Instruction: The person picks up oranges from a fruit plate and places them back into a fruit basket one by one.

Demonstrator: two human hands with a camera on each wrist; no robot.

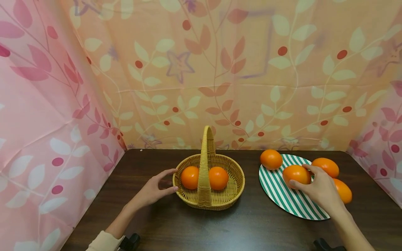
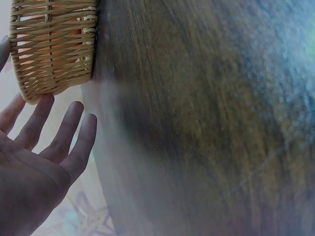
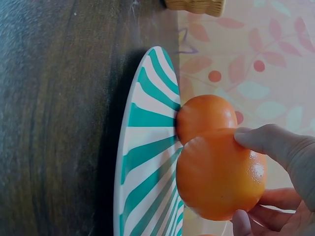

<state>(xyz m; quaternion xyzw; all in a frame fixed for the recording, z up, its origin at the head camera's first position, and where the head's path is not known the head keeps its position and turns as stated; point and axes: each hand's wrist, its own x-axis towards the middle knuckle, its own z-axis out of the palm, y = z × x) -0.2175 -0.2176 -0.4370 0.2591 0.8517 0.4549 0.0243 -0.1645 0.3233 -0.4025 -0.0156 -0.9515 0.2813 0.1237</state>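
Note:
My right hand point(image 1: 321, 186) grips an orange point(image 1: 296, 176) between thumb and fingers, over the green-and-white striped plate point(image 1: 282, 195). In the right wrist view, the thumb lies on one side of this orange point(image 3: 221, 174) and the fingers on the other; whether it touches the plate I cannot tell. My left hand point(image 1: 154, 188) is at the left side of a yellow wicker basket point(image 1: 230, 198), fingertips at its rim. The left wrist view shows extended fingers point(image 2: 64, 132) beside the basket wall point(image 2: 54, 49). Inside the basket lie two oranges point(image 1: 218, 178), one each side of the handle.
Another orange point(image 1: 271, 159) sits at the plate's back left edge. Two more, one farther back point(image 1: 326, 167) and one nearer point(image 1: 343, 191), are at its right, partly behind my right hand. A patterned cloth point(image 1: 201, 69) hangs behind the dark wooden table point(image 1: 220, 230).

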